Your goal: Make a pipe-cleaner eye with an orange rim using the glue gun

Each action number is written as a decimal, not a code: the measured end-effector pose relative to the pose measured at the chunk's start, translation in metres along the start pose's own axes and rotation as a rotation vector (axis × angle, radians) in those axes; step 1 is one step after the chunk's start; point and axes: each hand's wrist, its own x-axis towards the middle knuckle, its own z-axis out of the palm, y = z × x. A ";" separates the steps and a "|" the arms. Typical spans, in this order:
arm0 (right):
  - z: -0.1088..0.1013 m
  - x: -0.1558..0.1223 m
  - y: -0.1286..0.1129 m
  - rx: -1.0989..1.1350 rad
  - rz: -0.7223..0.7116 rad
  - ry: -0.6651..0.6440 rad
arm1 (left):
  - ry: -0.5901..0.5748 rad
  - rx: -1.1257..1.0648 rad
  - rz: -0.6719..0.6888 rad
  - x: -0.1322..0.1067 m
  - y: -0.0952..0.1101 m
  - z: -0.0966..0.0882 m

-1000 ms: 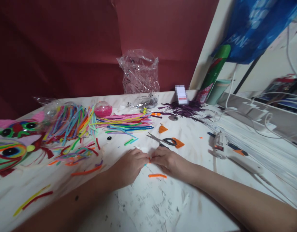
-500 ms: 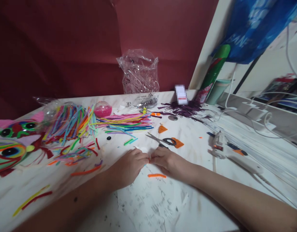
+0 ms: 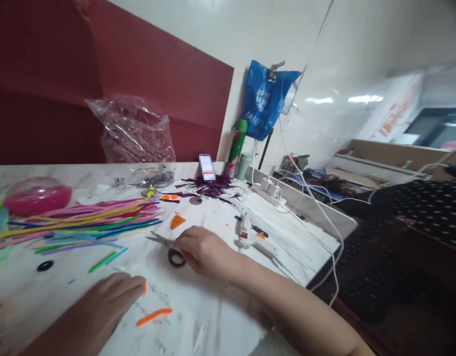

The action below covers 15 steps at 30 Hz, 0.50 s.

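My left hand (image 3: pixel 120 291) rests low over the table, its fingers pinched on a short orange pipe cleaner (image 3: pixel 145 288), of which only the tip shows. Another orange pipe cleaner piece (image 3: pixel 154 316) lies just in front of that hand. Farther up, my right hand (image 3: pixel 203 249) has its fingers closed on the scissors (image 3: pixel 177 257) by the black handles. The blades point left, and one handle loop is covered by the fingers. An orange fuzzy triangle (image 3: pixel 178 221) lies just beyond the scissors.
Bundled coloured pipe cleaners (image 3: pixel 102 217) and a pink domed container (image 3: pixel 38 195) occupy the left. A white glue gun (image 3: pixel 244 230) lies right of my hand, near cables and a power strip (image 3: pixel 274 190). Purple strips (image 3: pixel 209 188) lie at the back. A person in dotted clothing (image 3: pixel 409 237) sits at right.
My hands were together over the orange piece; now they are apart. My right hand has moved up to the scissors and gripped them. The view has swung to the right.
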 end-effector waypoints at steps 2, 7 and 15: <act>-0.022 -0.019 0.013 -0.098 0.139 0.007 | -0.020 0.037 0.022 -0.001 -0.004 0.001; -0.047 -0.104 0.058 -0.319 0.527 0.065 | -0.096 -0.100 -0.050 0.019 0.014 -0.017; -0.018 -0.177 0.108 -0.437 0.717 -0.169 | -0.310 -0.243 -0.217 0.037 0.032 -0.030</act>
